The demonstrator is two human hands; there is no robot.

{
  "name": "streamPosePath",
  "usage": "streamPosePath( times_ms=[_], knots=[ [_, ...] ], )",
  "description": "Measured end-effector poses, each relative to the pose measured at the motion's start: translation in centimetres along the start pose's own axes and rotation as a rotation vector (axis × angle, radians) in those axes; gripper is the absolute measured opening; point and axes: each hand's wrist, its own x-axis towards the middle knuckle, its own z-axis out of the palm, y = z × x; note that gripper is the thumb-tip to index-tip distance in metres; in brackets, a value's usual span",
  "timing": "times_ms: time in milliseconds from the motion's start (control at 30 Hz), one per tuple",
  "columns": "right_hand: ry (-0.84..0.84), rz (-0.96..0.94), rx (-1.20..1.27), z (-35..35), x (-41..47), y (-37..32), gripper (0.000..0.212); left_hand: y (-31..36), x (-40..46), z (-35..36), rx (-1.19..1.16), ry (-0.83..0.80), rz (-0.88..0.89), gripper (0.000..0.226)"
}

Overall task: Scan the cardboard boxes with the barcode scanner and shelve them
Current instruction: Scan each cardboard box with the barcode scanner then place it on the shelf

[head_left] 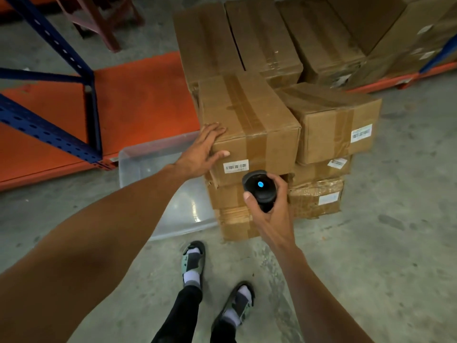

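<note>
Black scanner (259, 191) sits gripped in the right hand (269, 214), just below the label (235, 166); left hand (202, 151) lies flat, fingers spread, on the box (249, 125) corner

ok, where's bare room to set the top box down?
Free: the orange shelf deck between the blue upright and the box stack; bare concrete right of the stack. Crowded: the clear bin hugs the stack's left.

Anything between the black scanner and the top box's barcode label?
Nothing: head view shows only bare cardboard between the black barcode scanner in the right hand and the white barcode label.
</note>
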Motion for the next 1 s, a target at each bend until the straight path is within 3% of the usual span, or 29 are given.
streamPosePath(
  times_ms=[200,1000],
  knots=[
    [0.061,-0.056,0.022,1.2,0.5,1.3,0.054,-0.2,0.1,0.5,0.031,0.049,0.060,0.074],
    [0.118,-0.085,0.080,3.7,-0.1,2.3,0.057,-0.3,0.1,0.6,0.031,0.053,0.050,0.068]
  ],
)
